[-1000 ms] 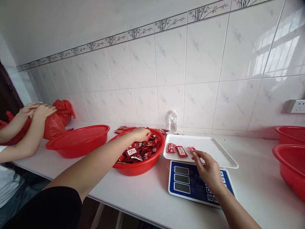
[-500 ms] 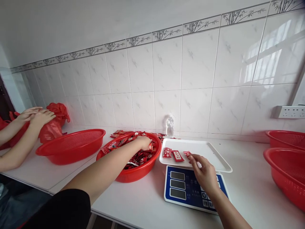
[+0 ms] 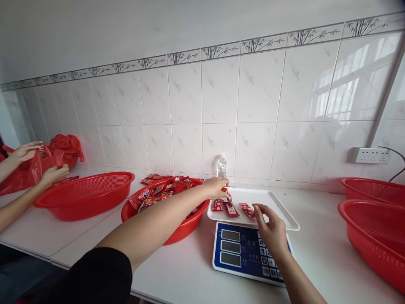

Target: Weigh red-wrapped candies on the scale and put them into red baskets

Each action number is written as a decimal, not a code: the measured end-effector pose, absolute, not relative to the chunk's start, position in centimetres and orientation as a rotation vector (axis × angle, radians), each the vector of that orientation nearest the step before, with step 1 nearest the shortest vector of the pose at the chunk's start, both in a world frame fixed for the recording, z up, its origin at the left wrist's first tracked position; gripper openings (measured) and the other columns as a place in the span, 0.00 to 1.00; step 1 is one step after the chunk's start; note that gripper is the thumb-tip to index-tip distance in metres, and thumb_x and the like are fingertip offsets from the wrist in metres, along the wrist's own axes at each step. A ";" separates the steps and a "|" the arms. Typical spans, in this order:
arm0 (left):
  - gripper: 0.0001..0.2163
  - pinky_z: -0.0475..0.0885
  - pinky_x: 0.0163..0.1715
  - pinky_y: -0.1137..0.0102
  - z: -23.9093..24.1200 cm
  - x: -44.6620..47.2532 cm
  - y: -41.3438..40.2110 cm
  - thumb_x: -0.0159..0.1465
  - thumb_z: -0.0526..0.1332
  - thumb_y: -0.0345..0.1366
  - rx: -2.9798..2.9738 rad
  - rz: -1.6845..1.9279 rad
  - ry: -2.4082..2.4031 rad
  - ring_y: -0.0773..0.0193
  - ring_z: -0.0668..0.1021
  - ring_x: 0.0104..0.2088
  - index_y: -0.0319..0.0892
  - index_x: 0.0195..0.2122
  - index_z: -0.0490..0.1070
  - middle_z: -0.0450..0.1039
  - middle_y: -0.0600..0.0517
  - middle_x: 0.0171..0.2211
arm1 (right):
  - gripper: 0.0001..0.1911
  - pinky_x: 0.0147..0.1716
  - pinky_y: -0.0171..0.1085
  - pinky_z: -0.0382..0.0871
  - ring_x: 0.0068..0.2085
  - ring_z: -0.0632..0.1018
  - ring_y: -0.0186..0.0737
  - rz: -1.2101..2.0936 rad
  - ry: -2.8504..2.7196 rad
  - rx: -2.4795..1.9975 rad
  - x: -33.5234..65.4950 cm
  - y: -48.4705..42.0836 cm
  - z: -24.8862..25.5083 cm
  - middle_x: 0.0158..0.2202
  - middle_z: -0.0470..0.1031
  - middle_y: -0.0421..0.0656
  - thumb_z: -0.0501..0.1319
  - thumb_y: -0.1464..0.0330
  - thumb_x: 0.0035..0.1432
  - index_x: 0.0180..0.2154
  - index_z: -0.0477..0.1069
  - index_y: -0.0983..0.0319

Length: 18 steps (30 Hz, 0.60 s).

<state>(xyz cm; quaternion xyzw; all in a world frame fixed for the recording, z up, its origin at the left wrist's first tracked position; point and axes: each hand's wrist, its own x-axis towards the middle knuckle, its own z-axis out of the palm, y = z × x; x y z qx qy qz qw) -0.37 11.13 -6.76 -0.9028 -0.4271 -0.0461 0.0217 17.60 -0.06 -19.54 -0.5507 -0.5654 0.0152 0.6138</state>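
Note:
My left hand (image 3: 216,188) is over the left edge of a white tray (image 3: 284,211), its fingers closed on a small red candy packet (image 3: 229,196). Beneath it, a red-and-white packet (image 3: 217,205) and a red packet with a pale label (image 3: 232,209) lie on the tray. My right hand (image 3: 271,228) hovers at the tray's front edge with loosely curled fingers, its tips beside another red packet (image 3: 247,210) lying there. Under the tray is a blue-faced weighing scale (image 3: 240,253). To the left stands a red basket (image 3: 186,233) heaped with red packets, partly hidden by my left arm.
Another red basket (image 3: 85,207) stands at left; beyond it a co-worker's hands (image 3: 53,174) handle a red plastic bag (image 3: 39,169). Two red baskets (image 3: 373,236) are at right. A clear bottle (image 3: 222,166) stands by the tiled wall, which carries a socket strip (image 3: 370,155).
My left hand has come out of the packet basket and moved right over the tray with a packet. The packet at my right fingertips now lies on the tray. The co-worker's hands have spread apart.

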 end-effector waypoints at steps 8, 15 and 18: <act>0.34 0.64 0.51 0.58 -11.5 2.2 11.3 0.60 0.48 0.63 -3.050 -0.056 -1.554 0.47 0.69 0.55 0.46 0.60 0.56 0.63 0.42 0.59 | 0.24 0.37 0.44 0.68 0.38 0.78 0.48 -0.177 -1.414 -1.506 18.6 0.2 -19.1 0.35 0.80 0.46 0.46 0.52 0.64 0.45 0.73 0.58; 0.22 0.65 0.50 0.67 -12.7 3.4 12.2 0.68 0.42 0.51 -3.264 -0.390 -1.322 0.59 0.72 0.50 0.44 0.49 0.66 0.71 0.48 0.51 | 0.25 0.41 0.44 0.70 0.42 0.79 0.46 -0.107 -1.669 -1.476 17.8 -0.1 -18.7 0.40 0.80 0.44 0.41 0.53 0.67 0.53 0.68 0.55; 0.23 0.63 0.52 0.67 -12.1 3.2 12.6 0.68 0.40 0.51 -3.209 -0.447 -1.389 0.59 0.71 0.53 0.43 0.51 0.65 0.69 0.47 0.54 | 0.24 0.44 0.43 0.70 0.49 0.76 0.46 -0.048 -1.704 -1.415 17.7 -0.1 -18.9 0.48 0.77 0.43 0.42 0.54 0.67 0.55 0.65 0.54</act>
